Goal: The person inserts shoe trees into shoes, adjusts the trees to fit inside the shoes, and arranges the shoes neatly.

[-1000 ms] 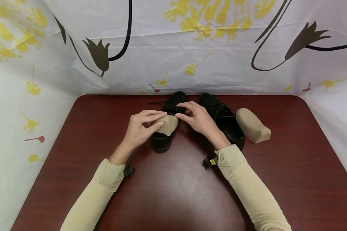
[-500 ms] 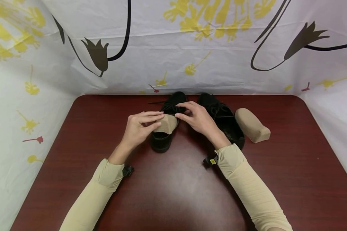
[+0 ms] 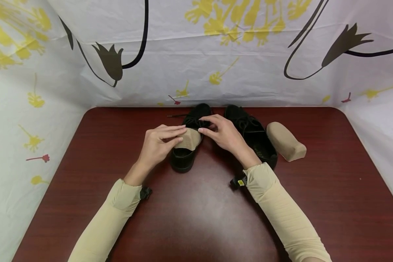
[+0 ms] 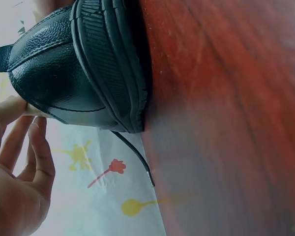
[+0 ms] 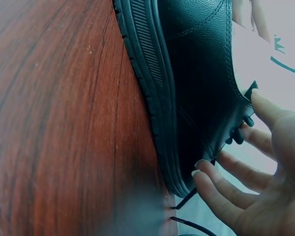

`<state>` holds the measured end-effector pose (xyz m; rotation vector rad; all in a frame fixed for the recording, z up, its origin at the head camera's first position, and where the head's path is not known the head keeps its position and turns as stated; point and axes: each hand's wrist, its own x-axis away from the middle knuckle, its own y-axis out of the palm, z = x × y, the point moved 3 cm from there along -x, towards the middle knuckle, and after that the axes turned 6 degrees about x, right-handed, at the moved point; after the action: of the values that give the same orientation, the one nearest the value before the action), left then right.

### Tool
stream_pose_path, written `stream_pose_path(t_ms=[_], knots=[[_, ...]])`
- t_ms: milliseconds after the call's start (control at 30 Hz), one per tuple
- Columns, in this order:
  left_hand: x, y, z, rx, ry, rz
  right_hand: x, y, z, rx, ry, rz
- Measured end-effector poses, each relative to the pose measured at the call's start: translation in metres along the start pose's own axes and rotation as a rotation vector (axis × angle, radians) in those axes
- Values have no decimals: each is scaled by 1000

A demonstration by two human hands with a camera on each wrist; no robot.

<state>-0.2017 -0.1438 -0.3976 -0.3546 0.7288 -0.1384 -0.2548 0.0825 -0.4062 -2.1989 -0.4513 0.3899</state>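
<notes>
Two black lace-up shoes stand at the back middle of the dark red table [image 3: 196, 214]. My left hand [image 3: 180, 133] pinches a tan shoe insert [image 3: 189, 140] that sticks out of the opening of the left shoe [image 3: 182, 162]. My right hand [image 3: 204, 125] grips the same shoe at its laces and tongue. In the left wrist view the shoe's heel and sole [image 4: 78, 64] fill the top, with my fingers [image 4: 37, 147] beside it. The right wrist view shows that shoe's side [image 5: 196, 73], where my fingertips [image 5: 211, 179] touch it near the eyelets.
The second black shoe [image 3: 253, 136] stands just right of my right hand. A second tan insert [image 3: 285, 141] lies on the table to its right. A loose lace end [image 3: 175, 116] trails left. Patterned white cloth walls [image 3: 196, 54] close in the table at the back and sides.
My left hand has edged slightly forward with the tan insert, which sits a little deeper in the shoe. The right hand has kept its hold.
</notes>
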Motion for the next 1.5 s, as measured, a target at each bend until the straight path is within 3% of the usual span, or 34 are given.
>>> stream_pose_path(t_ms=[333, 1033, 1333, 1500], knots=[[-1, 2, 0, -89, 15, 11, 0, 1, 0, 2, -6, 3], [-3, 7, -3, -144, 23, 14, -1, 4, 1, 29, 13, 1], [-5, 7, -1, -95, -54, -28, 0, 4, 2, 27, 23, 4], [-6, 7, -1, -118, -89, -58, 0, 4, 2, 20, 19, 5]])
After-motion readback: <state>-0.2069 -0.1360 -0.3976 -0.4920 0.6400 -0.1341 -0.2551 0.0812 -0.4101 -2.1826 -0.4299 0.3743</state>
